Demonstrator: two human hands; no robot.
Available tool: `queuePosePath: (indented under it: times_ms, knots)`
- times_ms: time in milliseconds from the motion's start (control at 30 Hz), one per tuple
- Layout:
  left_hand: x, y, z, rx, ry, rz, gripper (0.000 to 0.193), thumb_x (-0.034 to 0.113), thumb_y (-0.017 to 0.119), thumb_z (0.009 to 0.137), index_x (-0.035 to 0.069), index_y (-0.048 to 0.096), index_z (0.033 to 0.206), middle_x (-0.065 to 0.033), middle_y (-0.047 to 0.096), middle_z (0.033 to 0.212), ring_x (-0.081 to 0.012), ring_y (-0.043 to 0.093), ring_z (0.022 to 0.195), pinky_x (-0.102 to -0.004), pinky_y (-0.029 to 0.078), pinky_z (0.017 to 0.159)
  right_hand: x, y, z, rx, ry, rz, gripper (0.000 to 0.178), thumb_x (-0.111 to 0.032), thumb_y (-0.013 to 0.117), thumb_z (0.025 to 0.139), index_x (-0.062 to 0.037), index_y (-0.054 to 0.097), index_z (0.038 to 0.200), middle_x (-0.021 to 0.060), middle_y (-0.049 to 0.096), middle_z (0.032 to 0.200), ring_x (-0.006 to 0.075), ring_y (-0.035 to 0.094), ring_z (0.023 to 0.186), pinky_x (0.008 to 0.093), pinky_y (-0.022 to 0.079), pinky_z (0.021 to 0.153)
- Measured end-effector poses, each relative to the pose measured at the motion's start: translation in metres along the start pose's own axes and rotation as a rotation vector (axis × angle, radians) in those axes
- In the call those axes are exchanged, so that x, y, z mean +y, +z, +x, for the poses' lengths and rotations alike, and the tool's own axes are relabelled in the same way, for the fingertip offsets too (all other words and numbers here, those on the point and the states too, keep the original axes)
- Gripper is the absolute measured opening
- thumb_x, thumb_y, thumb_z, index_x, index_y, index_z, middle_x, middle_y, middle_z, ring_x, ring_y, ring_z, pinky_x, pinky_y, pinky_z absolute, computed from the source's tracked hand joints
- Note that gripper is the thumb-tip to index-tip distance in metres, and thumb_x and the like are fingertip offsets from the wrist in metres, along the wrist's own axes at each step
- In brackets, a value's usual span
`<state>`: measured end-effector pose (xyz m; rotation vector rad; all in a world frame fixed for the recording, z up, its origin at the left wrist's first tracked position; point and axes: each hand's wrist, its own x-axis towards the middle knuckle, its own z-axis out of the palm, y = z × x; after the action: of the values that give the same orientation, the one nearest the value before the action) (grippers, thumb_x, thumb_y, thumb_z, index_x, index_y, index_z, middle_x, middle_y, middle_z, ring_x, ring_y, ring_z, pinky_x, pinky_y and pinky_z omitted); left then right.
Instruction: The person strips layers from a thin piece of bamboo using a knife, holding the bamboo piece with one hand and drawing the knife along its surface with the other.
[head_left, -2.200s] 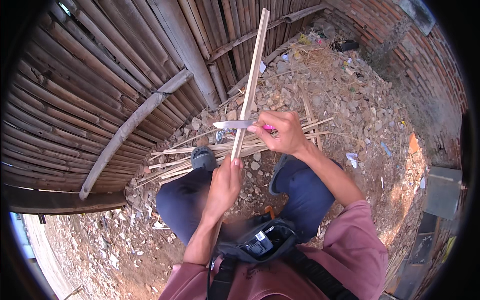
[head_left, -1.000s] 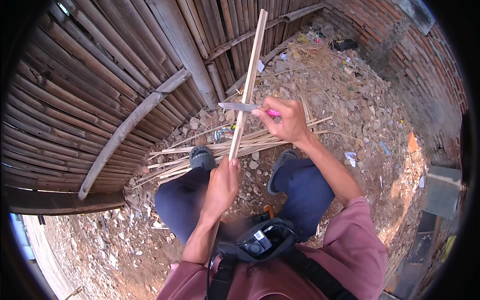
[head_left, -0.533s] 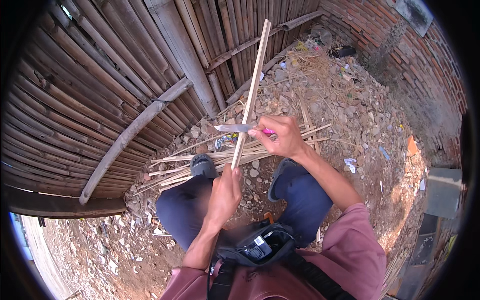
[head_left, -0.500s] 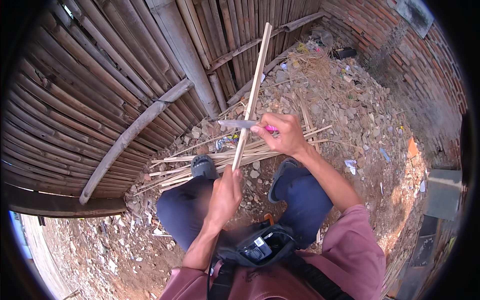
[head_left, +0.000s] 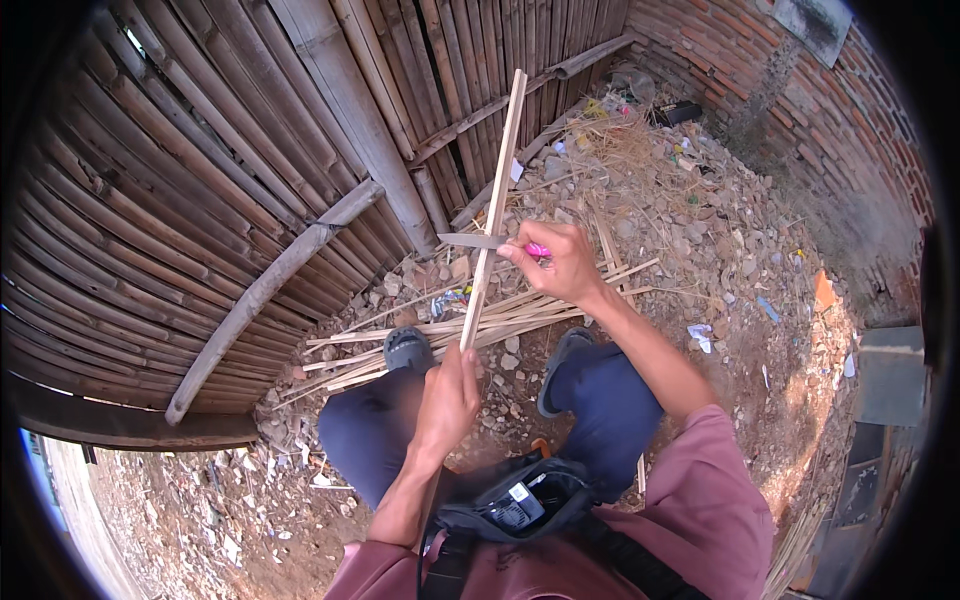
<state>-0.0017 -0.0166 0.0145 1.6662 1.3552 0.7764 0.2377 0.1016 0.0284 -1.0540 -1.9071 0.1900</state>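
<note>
My left hand (head_left: 449, 399) is closed around the lower part of a long pale split-bamboo strip (head_left: 503, 165), which slants up and away from me. In my right hand (head_left: 560, 262) is a knife (head_left: 470, 240) with a pink handle, mostly covered by my fingers. Its blade points left and lies across the strip at about mid-length, touching it or very close. Under the strip, a loose pile of similar bamboo strips (head_left: 540, 311) is spread on the ground just beyond my shoes.
A bamboo-slat wall (head_left: 150, 220) with a crosswise pole (head_left: 270, 300) rises on the left. At the back right stands a brick wall (head_left: 860, 120). Rubble and litter (head_left: 680, 240) cover the ground between them. An open black bag (head_left: 520, 505) sits at my waist.
The far end of the strip has come slightly lower and to the left. The knife has shifted a little up along the strip, its blade tilting slightly. Both hands keep their hold.
</note>
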Motion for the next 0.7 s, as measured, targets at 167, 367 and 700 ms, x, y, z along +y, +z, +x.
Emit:
queuePosePath:
  times_ms: [167, 367, 700]
  knots:
    - [-0.01, 0.003, -0.01, 0.007, 0.036, 0.042, 0.022, 0.016, 0.047, 0.115, -0.003, 0.055, 0.108, -0.0282, 0.063, 0.068, -0.0522, 0.068, 0.067, -0.0552, 0.048, 0.057, -0.013, 0.004, -0.013, -0.023, -0.063, 0.015, 0.027, -0.023, 0.082, 0.094, -0.0067, 0.068, 0.079, 0.0067, 0.069, 0.069, 0.0244, 0.068, 0.058, 0.0385, 0.048, 0.052]
    - [-0.003, -0.007, -0.003, 0.004, 0.059, 0.052, 0.022, 0.017, 0.047, 0.116, -0.003, 0.054, 0.11, -0.0268, 0.061, 0.064, -0.0498, 0.066, 0.061, -0.0545, 0.045, 0.054, 0.007, -0.006, 0.004, 0.041, -0.012, -0.018, 0.027, -0.023, 0.083, 0.094, -0.0061, 0.068, 0.078, 0.0088, 0.068, 0.064, 0.0238, 0.065, 0.054, 0.0372, 0.046, 0.052]
    - [-0.016, 0.0, -0.025, -0.068, 0.064, 0.121, 0.018, 0.015, 0.05, 0.114, -0.002, 0.055, 0.111, -0.0305, 0.063, 0.069, -0.0562, 0.066, 0.072, -0.0574, 0.046, 0.059, 0.055, -0.019, 0.005, 0.123, 0.112, -0.026, 0.03, -0.029, 0.076, 0.101, -0.008, 0.065, 0.082, 0.0056, 0.063, 0.059, 0.0188, 0.06, 0.051, 0.0369, 0.042, 0.051]
